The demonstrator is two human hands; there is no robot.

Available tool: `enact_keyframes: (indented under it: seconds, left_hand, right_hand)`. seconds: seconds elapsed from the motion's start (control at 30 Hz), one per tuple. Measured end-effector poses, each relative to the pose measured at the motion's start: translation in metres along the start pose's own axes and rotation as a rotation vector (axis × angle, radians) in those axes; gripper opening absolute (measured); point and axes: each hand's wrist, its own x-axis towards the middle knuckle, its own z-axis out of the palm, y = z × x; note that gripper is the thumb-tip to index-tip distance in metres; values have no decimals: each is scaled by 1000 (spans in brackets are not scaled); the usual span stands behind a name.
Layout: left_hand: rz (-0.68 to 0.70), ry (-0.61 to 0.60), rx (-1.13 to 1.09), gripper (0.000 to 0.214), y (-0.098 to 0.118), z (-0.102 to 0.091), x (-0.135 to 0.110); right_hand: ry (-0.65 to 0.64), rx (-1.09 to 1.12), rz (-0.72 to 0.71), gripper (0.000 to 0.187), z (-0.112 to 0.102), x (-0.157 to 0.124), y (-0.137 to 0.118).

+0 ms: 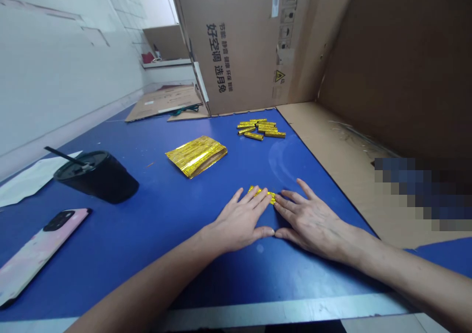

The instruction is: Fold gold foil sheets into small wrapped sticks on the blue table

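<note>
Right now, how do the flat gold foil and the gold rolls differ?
The flat gold foil is broad and lies flat, while the gold rolls are slim and tube-like. The foil lies as one block; the rolls form a loose cluster of separate pieces. The foil is nearer the black cup than the rolls are. Both are shiny and rest on the blue table.

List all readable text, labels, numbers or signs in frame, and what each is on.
"好空调 选月兔": large print, standing cardboard panel.
"节能 静音 健康 环保 智能": smaller print, same panel; last word least clear.
Warning triangle with flame: same panel; mark beside it too small to read.
Column of handling pictograms: same panel, no words readable.
White label: same panel, too small to read.
</note>
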Motion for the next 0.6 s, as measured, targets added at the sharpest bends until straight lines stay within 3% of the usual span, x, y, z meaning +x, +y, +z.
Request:
enact_keyframes:
  seconds: [0.6]
  left_hand:
    - [-18,-55,-78,71,-8,-1,1]
  right_hand:
    - [-8,71,11,40,-1,4,5]
